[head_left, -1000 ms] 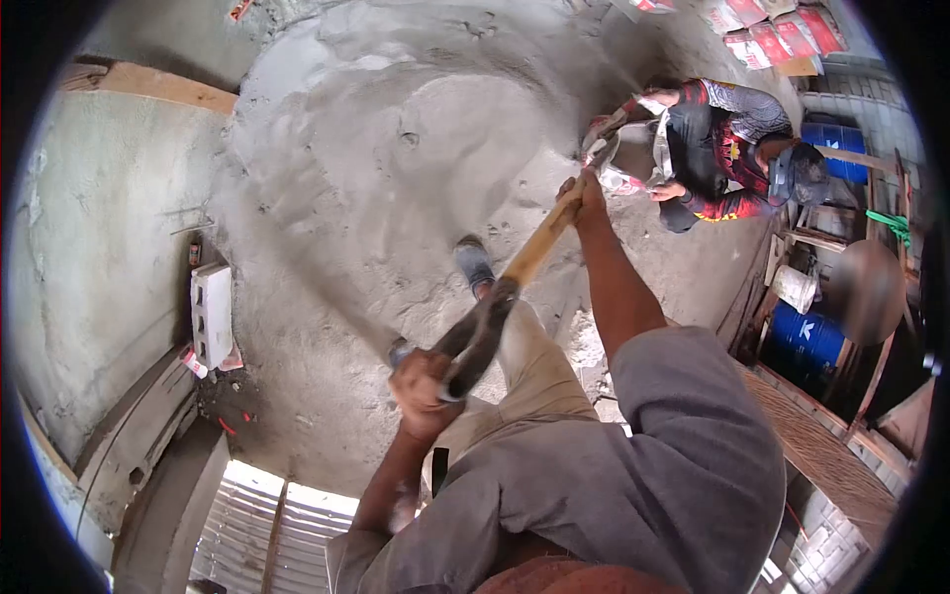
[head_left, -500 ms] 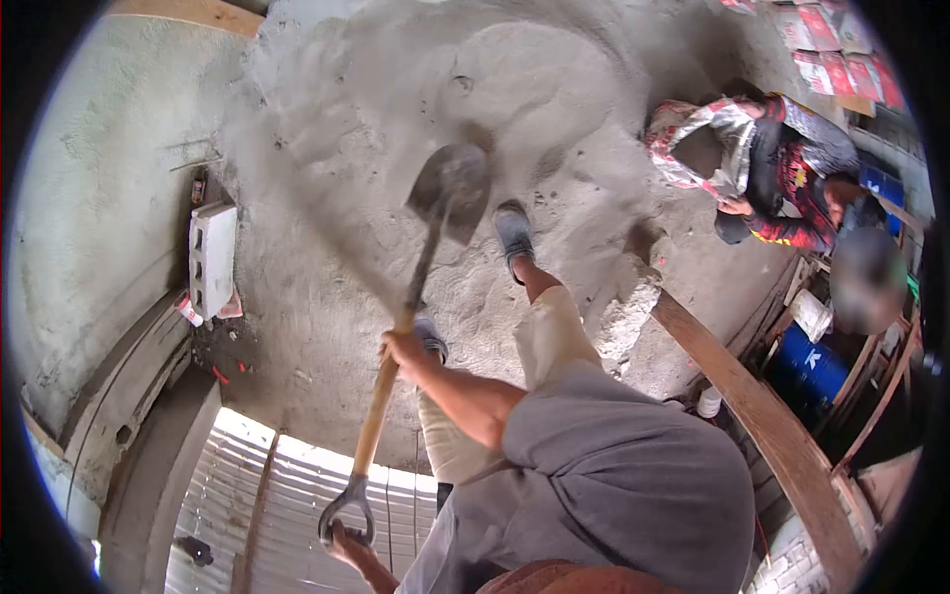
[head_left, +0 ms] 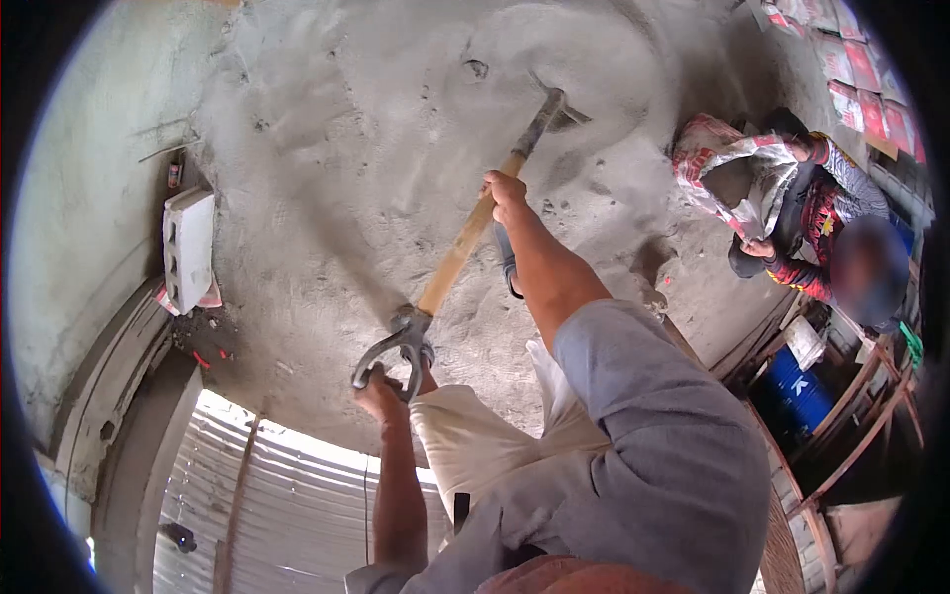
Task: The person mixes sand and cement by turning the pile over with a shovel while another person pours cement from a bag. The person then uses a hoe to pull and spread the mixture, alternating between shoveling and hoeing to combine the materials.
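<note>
A shovel (head_left: pixel 457 253) with a wooden shaft slants across the middle of the view. My left hand (head_left: pixel 381 394) is closed round its grey D-shaped grip at the lower end. Higher up, my right hand (head_left: pixel 507 194) grips the wooden shaft, the arm stretched out. The blade end touches the grey sand (head_left: pixel 416 109), and most of the blade is hidden. Part of a dark shoe shows behind my right forearm.
On the right, a crouching person holds open a red and white sack (head_left: pixel 708 163). Stacked bags (head_left: pixel 863 64) lie behind. A hollow block (head_left: pixel 188 249) stands by the left wall. Blue drums (head_left: pixel 800 386) and wooden boards are at the lower right.
The shovel has moved forward and right, its blade now down against the sand. My left hand has risen with the grip, and my right arm has extended. The other person's sack has shifted right.
</note>
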Motion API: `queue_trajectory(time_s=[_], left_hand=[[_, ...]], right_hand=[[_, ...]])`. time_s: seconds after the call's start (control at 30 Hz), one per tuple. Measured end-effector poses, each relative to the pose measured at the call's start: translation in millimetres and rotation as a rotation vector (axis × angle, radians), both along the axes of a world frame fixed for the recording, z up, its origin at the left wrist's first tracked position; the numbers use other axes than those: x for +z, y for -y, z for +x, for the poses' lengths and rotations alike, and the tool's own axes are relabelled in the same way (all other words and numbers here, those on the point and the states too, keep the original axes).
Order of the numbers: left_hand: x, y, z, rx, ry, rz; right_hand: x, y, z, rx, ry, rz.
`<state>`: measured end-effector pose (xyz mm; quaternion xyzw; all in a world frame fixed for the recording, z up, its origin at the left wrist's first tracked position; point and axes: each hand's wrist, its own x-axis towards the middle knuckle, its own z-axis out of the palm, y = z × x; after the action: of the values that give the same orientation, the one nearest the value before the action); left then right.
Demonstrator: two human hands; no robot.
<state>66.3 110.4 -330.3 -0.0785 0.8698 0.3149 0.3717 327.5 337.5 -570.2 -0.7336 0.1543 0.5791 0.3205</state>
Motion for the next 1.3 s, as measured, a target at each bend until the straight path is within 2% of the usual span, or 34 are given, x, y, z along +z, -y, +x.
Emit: queue_trajectory(time_s=[0.07, 0.1, 0.23, 0.33, 0.43, 0.53, 0.6, 0.63, 0.73, 0.77, 0.83, 0.93, 0.97, 1.0, 1.03, 1.07, 1.1, 1.13, 1.17, 1.2, 1.3], left_hand=[[-12.2, 18.9, 2.4, 0.035, -0.037, 0.062], [-13.1, 22.7, 3.2, 0.027, -0.055, 0.078], [16.8, 61.9, -13.5, 0.05, -0.05, 0.018], [55.1, 94.3, -36.7, 0.045, -0.032, -0.021], [120.7, 97.0, -33.3, -0.016, -0.08, -0.003], [170.7, 110.6, -35.0, -0.092, -0.076, 0.038], [198.4, 110.8, -38.8, -0.138, 0.023, -0.004], [213.1, 104.1, -31.5, -0.222, -0.034, 0.045], [226.4, 87.6, -24.6, -0.278, -0.051, 0.172], [243.2, 69.1, -14.1, -0.315, -0.018, 0.093], [235.8, 53.2, -8.9, -0.342, 0.015, 0.135], [228.1, 12.8, 14.8, -0.355, 0.054, 0.243], [231.6, -7.3, 29.9, -0.429, 0.02, 0.241], [208.5, -9.8, 32.7, -0.581, 0.089, 0.592], [247.8, -45.2, 67.4, -0.708, 0.116, 0.457], [253.4, -64.5, 97.1, -0.856, 0.06, 0.77], [253.4, -81.7, 112.0, -1.31, -0.298, 0.847], [255.2, -93.0, 129.2, -1.542, -0.412, 1.005], [277.8, -104.9, 148.0, -1.548, -0.326, 1.186], [299.1, -110.1, 158.1, -1.627, -0.386, 1.247], [300.6, -82.8, 131.0, -1.577, -0.42, 1.217]], right_hand=[[-11.0, 7.6, 1.7, 0.069, -0.038, 0.079], [1.9, 10.0, -2.8, 0.043, 0.021, 0.067], [38.0, 44.4, -14.8, 0.016, -0.027, 0.067], [94.3, 71.7, -30.4, 0.04, -0.009, 0.064], [133.4, 103.6, -30.4, 0.055, 0.031, 0.096], [197.9, 120.4, -18.0, -0.061, -0.011, 0.166], [231.7, 125.9, -5.4, -0.118, 0.011, 0.167], [244.8, 124.8, 1.2, -0.153, 0.014, 0.149], [288.4, 117.9, 26.4, -0.234, 0.055, 0.156], [294.5, 116.2, 36.8, -0.244, 0.059, 0.166], [296.1, 109.8, 62.7, -0.286, 0.093, 0.221], [259.1, 101.8, 119.8, -0.322, -0.006, 0.315], [255.7, 89.9, 147.4, -0.215, 0.026, 0.268], [257.6, 76.7, 174.7, -0.108, 0.053, 0.216], [275.9, 63.9, 194.6, -0.275, -0.089, 0.426], [263.9, 49.2, 224.5, -0.369, -0.109, 0.392], [274.7, 40.3, 244.4, -0.415, -0.068, 0.397], [289.0, 33.6, 261.7, -0.452, -0.024, 0.404], [289.0, 36.9, 282.6, -0.501, -0.107, 0.495], [286.7, 38.1, 293.8, -0.548, -0.191, 0.582], [329.6, 46.2, 245.7, -0.492, -0.087, 0.593]])
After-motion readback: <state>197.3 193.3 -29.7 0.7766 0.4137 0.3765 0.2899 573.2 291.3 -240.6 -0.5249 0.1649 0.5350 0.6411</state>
